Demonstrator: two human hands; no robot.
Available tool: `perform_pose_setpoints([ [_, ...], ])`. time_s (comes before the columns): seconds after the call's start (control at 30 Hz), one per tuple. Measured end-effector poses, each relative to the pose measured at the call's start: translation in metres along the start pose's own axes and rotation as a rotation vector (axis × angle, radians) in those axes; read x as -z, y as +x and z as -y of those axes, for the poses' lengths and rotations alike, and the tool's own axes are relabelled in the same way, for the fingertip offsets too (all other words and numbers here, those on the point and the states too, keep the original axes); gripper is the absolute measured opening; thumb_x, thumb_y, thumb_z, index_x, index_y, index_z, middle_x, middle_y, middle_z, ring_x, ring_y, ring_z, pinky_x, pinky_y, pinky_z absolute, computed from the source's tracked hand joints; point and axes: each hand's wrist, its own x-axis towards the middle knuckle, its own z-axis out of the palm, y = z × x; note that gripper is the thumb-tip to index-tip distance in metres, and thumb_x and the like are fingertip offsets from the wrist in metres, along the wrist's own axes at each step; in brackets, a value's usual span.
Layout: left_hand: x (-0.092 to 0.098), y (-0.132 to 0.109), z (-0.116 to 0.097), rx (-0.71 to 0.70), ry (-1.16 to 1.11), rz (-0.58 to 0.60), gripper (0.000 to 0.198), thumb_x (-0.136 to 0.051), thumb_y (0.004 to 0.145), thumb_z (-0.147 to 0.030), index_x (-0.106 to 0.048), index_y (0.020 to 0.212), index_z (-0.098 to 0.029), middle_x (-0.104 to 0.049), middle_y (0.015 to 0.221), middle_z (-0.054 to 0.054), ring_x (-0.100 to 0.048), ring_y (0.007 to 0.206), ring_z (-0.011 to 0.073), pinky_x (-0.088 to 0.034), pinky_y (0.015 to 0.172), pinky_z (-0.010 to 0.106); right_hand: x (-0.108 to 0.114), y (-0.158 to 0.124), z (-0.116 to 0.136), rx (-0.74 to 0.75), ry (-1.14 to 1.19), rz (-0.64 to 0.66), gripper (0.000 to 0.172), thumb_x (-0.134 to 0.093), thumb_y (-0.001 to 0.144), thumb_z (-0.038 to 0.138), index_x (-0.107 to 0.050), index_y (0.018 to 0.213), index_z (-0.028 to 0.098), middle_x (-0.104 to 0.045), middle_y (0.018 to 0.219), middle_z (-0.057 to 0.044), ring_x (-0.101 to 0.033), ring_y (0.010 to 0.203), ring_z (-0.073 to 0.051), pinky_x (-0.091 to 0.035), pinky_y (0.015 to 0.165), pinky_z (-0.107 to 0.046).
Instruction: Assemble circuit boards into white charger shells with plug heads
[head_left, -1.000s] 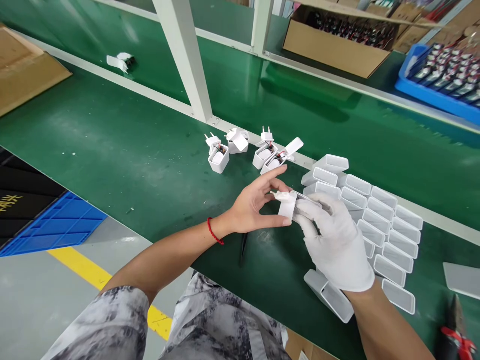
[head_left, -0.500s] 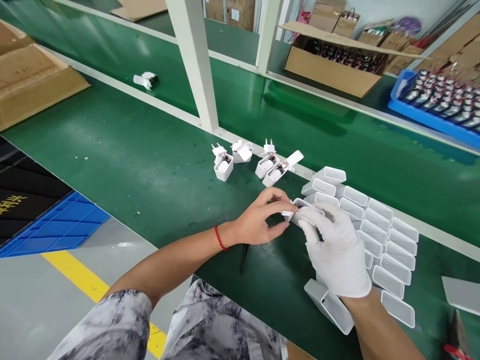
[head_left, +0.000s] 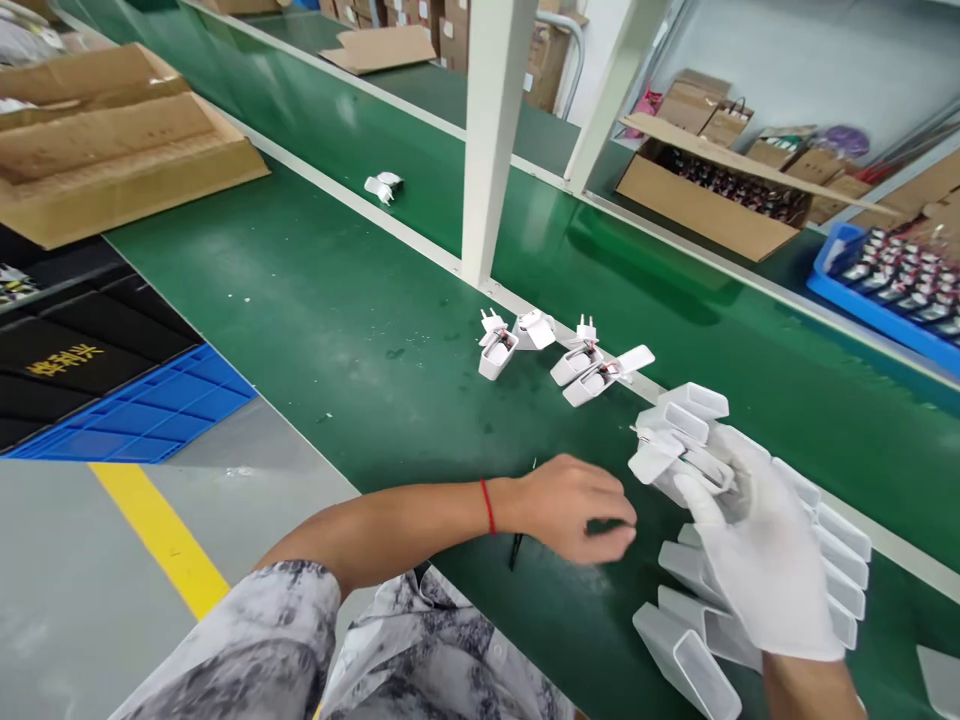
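My right hand (head_left: 772,550), in a white glove, grips a white plastic housing (head_left: 709,468) between thumb and fingers. At its left end a white plug part (head_left: 654,452) with a flat cover sticks out; the glove hides the rest. My left hand (head_left: 581,510), bare with a red cord at the wrist, hovers to the left, apart from the housing. Its fingers curl toward the thumb around a gap, and nothing shows in them. A thin dark tool (head_left: 516,550) lies partly beneath this hand. More empty white housings (head_left: 694,660) lie around and below my gloved hand.
Several housings with plugs and wires (head_left: 581,365) stand near the back rail. Another plug piece (head_left: 384,187) lies farther left. A white post (head_left: 495,150) rises from the rail. Cardboard boxes (head_left: 705,205) and a blue tray (head_left: 885,310) of parts sit behind the low green wall.
My left hand has let go of the white part and drawn back toward me. My right hand keeps the housing, now with the plug piece showing at its end. The view has shifted left.
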Motion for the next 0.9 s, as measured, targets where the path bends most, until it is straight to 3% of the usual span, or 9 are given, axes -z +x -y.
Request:
perform_pose_setpoints([
  [0.13,-0.008,-0.007,-0.008,0.004,0.043,0.444,0.026,-0.055,0.089,-0.032,-0.066,0.068,-0.019,-0.063,0.060,0.000,-0.060,0.060,0.0127,-0.039,0.047,0.026,0.002,0.018,0.021,0.022,-0.076,0.096,0.044,-0.050,0.093,0.042,-0.060,0.131,0.022,-0.065,0.120,-0.015,-0.063,0.108,-0.036,-0.053,0.086,-0.050],
  [0.23,-0.007,-0.004,-0.010,0.051,0.060,0.598,0.024,-0.057,0.089,-0.035,-0.071,0.078,-0.019,-0.069,0.069,0.001,-0.065,0.066,0.0149,-0.042,0.049,0.027,-0.014,0.037,0.048,0.133,-0.154,0.196,0.034,-0.051,0.093,0.032,-0.066,0.121,0.023,-0.067,0.116,-0.013,-0.062,0.106,-0.034,-0.052,0.087,-0.047],
  [0.3,-0.005,-0.002,-0.009,0.076,0.058,0.616,0.024,-0.057,0.089,-0.037,-0.073,0.085,-0.018,-0.072,0.074,0.002,-0.067,0.070,0.0165,-0.045,0.052,0.028,-0.031,0.049,0.066,0.195,-0.175,0.276,0.033,-0.052,0.091,0.027,-0.067,0.122,0.024,-0.068,0.113,-0.010,-0.060,0.104,-0.032,-0.050,0.090,-0.047],
  [0.4,-0.007,-0.002,-0.004,0.058,0.049,0.594,0.026,-0.056,0.089,-0.036,-0.073,0.085,-0.017,-0.073,0.076,0.004,-0.068,0.073,0.0184,-0.049,0.058,0.029,-0.059,0.064,0.087,0.162,-0.155,0.370,0.045,-0.051,0.091,0.020,-0.058,0.135,0.020,-0.064,0.123,-0.011,-0.059,0.110,-0.029,-0.049,0.093,-0.041],
  [0.57,-0.008,-0.003,0.002,0.008,0.019,0.540,0.027,-0.055,0.089,-0.032,-0.073,0.079,-0.014,-0.071,0.070,0.005,-0.067,0.068,0.0194,-0.047,0.057,0.030,-0.094,0.082,0.099,0.075,-0.209,0.319,0.055,-0.052,0.090,0.020,-0.047,0.145,0.021,-0.057,0.132,-0.014,-0.060,0.110,-0.030,-0.051,0.088,-0.039],
  [0.63,-0.006,-0.001,0.002,0.011,0.012,0.554,0.026,-0.056,0.088,-0.031,-0.071,0.075,-0.015,-0.070,0.067,0.005,-0.065,0.064,0.0190,-0.044,0.054,0.030,-0.100,0.085,0.099,0.051,-0.234,0.314,0.048,-0.053,0.090,0.021,-0.053,0.138,0.019,-0.057,0.130,-0.016,-0.061,0.108,-0.031,-0.051,0.085,-0.039],
  [0.77,0.000,0.003,-0.003,0.084,0.015,0.626,0.024,-0.056,0.090,-0.029,-0.068,0.074,-0.015,-0.070,0.075,0.006,-0.065,0.067,0.0183,-0.045,0.056,0.029,-0.091,0.085,0.095,0.069,-0.221,0.351,0.032,-0.053,0.096,0.036,-0.062,0.121,0.018,-0.059,0.127,-0.015,-0.059,0.110,-0.030,-0.050,0.083,-0.037],
  [0.83,0.002,0.005,-0.004,0.130,0.013,0.659,0.022,-0.055,0.091,-0.027,-0.068,0.080,-0.016,-0.070,0.080,0.005,-0.066,0.071,0.0182,-0.046,0.060,0.028,-0.072,0.082,0.092,0.095,-0.194,0.336,0.035,-0.052,0.097,0.042,-0.061,0.122,0.020,-0.060,0.128,-0.012,-0.058,0.112,-0.028,-0.048,0.081,-0.034],
  [0.9,0.002,0.005,-0.005,0.157,0.010,0.686,0.021,-0.052,0.093,-0.026,-0.069,0.084,-0.016,-0.070,0.083,0.005,-0.066,0.075,0.0181,-0.047,0.064,0.028,-0.044,0.077,0.085,0.123,-0.196,0.298,0.033,-0.051,0.097,0.039,-0.062,0.122,0.021,-0.064,0.120,-0.009,-0.061,0.101,-0.025,-0.047,0.074,-0.032],
])
